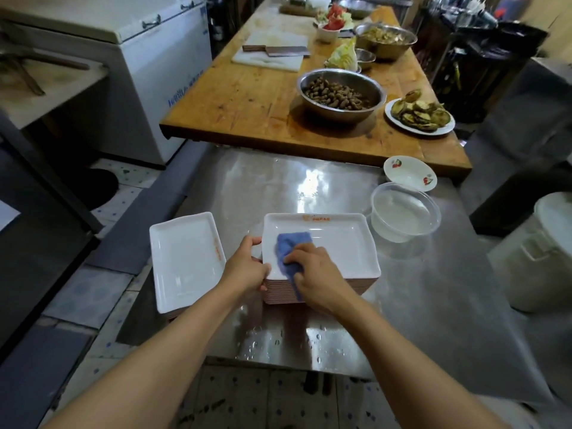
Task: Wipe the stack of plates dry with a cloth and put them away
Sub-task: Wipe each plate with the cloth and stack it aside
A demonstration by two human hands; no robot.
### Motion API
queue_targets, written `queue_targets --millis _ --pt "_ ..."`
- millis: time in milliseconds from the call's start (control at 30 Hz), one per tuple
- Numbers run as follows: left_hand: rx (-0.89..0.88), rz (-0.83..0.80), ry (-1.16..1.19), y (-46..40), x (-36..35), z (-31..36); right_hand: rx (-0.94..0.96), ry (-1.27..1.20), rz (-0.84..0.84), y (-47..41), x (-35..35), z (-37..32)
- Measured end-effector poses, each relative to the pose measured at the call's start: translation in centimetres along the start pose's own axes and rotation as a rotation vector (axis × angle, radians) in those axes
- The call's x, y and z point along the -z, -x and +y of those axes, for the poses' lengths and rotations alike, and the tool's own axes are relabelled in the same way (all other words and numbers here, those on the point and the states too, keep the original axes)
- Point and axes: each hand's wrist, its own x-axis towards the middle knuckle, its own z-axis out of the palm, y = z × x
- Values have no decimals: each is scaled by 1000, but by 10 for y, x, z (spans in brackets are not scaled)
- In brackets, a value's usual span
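A tall stack of white rectangular plates [340, 243] stands on the steel table [278, 187], its top plate showing an orange mark at the far rim. My right hand [318, 274] presses a blue cloth [289, 252] onto the left part of that top plate. Part of the cloth hangs over the near edge. My left hand [247, 267] grips the stack's left edge, thumb on the rim. A second, low pile of white rectangular plates [185, 261] lies to the left at the table's edge.
A clear plastic tub [405, 212] and a small cherry-print bowl [410, 173] sit right of the stack. Beyond is a wooden table [241, 100] with a steel bowl of nuts [340, 94], a food plate [419, 114] and a cleaver on a board [272, 54]. Water drops dot the near table edge.
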Motion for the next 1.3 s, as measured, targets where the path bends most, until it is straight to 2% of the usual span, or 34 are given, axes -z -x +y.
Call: queue_targets --millis 133,333,433,533,633,700,733,833,900,1000,1167,1300 --pt "7 3 -63 2 0 3 60 79 1 19 -3 6" --pt "-16 55 -98 7 -2 5 -121 405 73 43 35 52" --pt "-6 85 -162 7 -3 6 -145 452 110 46 44 61" --pt "-42 183 -485 11 -6 8 -185 318 167 51 51 60" --pt "-336 283 -698 21 -21 11 -185 32 354 62 67 60" --pt "-527 186 -811 24 -37 14 -178 -119 454 70 75 62" --pt "-566 117 -865 24 -45 15 -184 -176 488 73 78 62" --pt "-549 -40 -946 19 -66 18 -224 -265 508 79 81 65" --pt "-540 -61 -1028 15 -74 16 -235 -297 495 82 79 69" --pt "-565 -9 -1125 14 -75 13 -264 -333 494 86 75 74" --pt "-710 138 -1109 27 -78 20 -297 -381 564 92 75 77" --pt "-723 163 -1059 35 -69 24 -353 -434 599 97 78 79"
